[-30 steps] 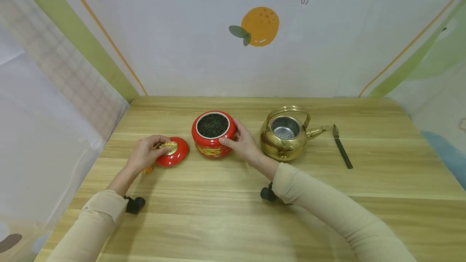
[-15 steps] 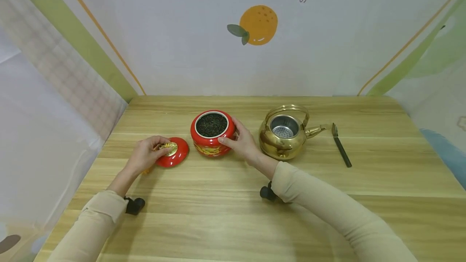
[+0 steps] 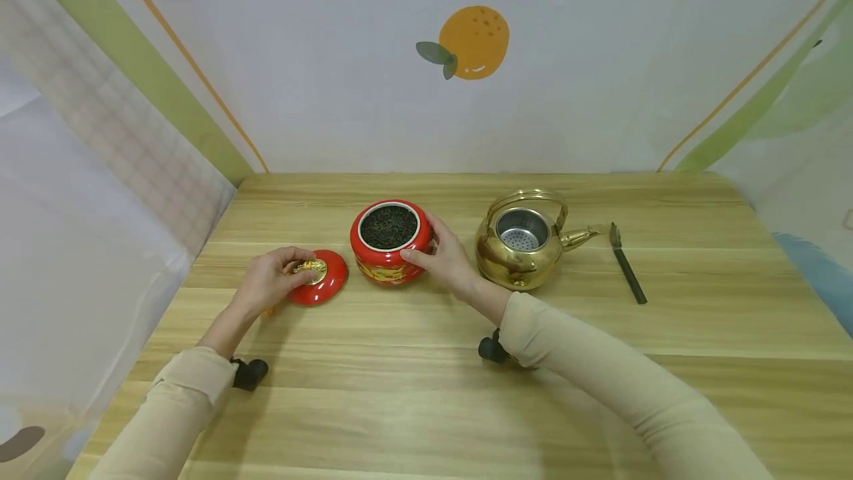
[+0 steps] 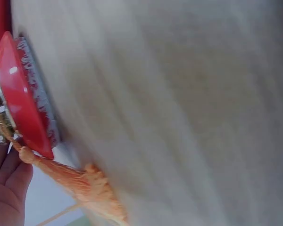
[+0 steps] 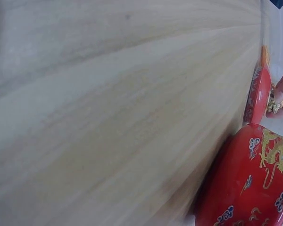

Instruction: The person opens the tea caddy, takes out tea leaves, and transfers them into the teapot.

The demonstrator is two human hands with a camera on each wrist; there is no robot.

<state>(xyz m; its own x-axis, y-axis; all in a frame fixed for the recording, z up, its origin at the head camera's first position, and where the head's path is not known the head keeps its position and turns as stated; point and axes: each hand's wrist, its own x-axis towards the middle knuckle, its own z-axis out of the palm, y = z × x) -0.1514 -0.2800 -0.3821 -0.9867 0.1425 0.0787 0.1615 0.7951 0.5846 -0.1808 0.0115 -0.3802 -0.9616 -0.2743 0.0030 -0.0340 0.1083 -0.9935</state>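
Note:
A round red tea jar (image 3: 385, 258) with a gold dragon pattern stands uncovered, filled with dark loose tea leaves (image 3: 389, 227). Its right side is gripped by my right hand (image 3: 445, 259), thumb on the front and fingers behind, partly hidden. To the left, my left hand (image 3: 272, 280) pinches the gold knob (image 4: 2, 113) of the red jar lid (image 3: 326, 284). The lid sits right side up at table level, close beside the jar. An orange tassel (image 4: 80, 183) hangs from the knob and trails onto the table.
A brass kettle (image 3: 516, 265) with a raised handle stands right of the jar, a perforated steel strainer (image 3: 523, 232) in its open top. Its spout points right, towards a dark-handled tea scoop (image 3: 628, 272) on the wooden table (image 3: 400, 406). Printed cloth (image 3: 333, 95) hangs behind.

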